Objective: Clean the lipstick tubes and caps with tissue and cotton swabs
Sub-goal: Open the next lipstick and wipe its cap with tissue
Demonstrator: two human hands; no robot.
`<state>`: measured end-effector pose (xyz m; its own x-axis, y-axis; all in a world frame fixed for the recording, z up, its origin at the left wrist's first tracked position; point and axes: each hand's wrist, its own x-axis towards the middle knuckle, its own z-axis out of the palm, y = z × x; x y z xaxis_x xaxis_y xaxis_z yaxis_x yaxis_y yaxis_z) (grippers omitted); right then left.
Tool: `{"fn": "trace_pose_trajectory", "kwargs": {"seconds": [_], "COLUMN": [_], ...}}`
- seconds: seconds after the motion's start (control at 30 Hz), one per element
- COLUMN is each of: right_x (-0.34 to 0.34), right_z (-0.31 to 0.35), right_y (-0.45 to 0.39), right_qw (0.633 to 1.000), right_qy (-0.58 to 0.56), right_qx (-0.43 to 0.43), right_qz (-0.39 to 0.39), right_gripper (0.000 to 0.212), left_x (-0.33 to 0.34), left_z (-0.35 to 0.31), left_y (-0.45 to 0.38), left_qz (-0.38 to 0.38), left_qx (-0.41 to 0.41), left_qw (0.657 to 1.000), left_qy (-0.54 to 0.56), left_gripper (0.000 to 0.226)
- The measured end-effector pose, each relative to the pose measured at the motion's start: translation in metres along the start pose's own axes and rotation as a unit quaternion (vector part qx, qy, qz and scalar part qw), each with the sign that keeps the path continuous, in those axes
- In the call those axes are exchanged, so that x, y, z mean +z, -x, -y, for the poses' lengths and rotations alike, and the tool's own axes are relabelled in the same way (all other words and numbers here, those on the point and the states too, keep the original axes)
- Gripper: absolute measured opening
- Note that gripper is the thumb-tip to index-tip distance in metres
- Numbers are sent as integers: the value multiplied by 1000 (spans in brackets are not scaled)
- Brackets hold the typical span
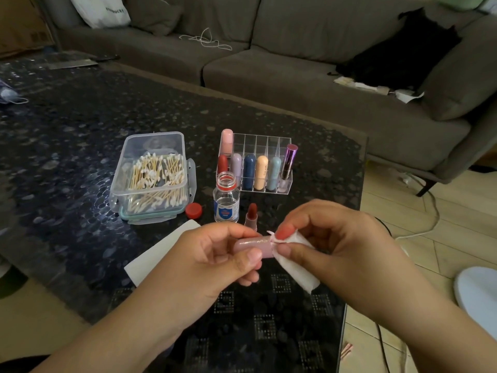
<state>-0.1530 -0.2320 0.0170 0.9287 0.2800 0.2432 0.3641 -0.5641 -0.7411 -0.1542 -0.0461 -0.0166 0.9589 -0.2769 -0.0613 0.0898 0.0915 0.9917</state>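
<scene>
So the left hand [215, 254] has its fingers curled round a pink lipstick cap [254, 246], thumb pressing it from below, cap lying sideways above the near edge of the dark table [67, 157]. The right hand [336, 246] pinches a folded white tissue [295, 265] between thumb and forefinger, right against the cap's open end. I think a corner is poked inside, but it's hard to see.

Just behind the hands an uncapped red lipstick [251, 214] stands upright, next to an open clear bottle [226, 201] with a blue label too blurry to read, and its red lid [194, 210]. A box of cotton swabs [153, 179] sits left of that, and a clear organizer [262, 168] of capped lipsticks behind. The white bag [103, 10] on the sofa [295, 71] reads "STARBUCKS".
</scene>
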Motion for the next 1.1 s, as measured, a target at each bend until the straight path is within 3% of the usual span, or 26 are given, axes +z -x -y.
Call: {"fn": "trace_pose_trajectory", "kwargs": {"seconds": [0.13, 0.27, 0.57, 0.67, 0.77, 0.83, 0.93, 1.1], "right_x": [4, 5, 14, 15, 12, 11, 10, 8], "right_z": [2, 6, 8, 3, 0, 1, 2, 3], "right_y": [-1, -2, -1, -2, -2, -2, -1, 0], "right_qw": [993, 975, 937, 952, 982, 992, 995, 976], "right_qy": [-75, -154, -310, -279, -174, -114, -90, -199], "right_qx": [93, 151, 158, 127, 77, 50, 33, 91], "right_qz": [-15, 43, 26, 15, -7, -13, -13, 3], "right_gripper": [18, 10, 18, 22, 27, 27, 17, 20], "left_x": [-3, -3, -5, -5, -4, -2, 0, -4], "left_z": [-1, 0, 4, 0, -4, -6, -6, -7], "left_y": [-1, 0, 2, 1, -1, -2, -5, -6], "left_qz": [17, 30, 7, 28, 44, 27, 9, 22], "left_qx": [24, 48, 114, 90, -2, -33, -17, 62], "left_qw": [1000, 998, 992, 995, 999, 999, 1000, 996], "left_qy": [-9, -24, -52, -43, 19, 28, 6, -56], "left_gripper": [18, 20, 30, 31, 54, 54, 33, 16]}}
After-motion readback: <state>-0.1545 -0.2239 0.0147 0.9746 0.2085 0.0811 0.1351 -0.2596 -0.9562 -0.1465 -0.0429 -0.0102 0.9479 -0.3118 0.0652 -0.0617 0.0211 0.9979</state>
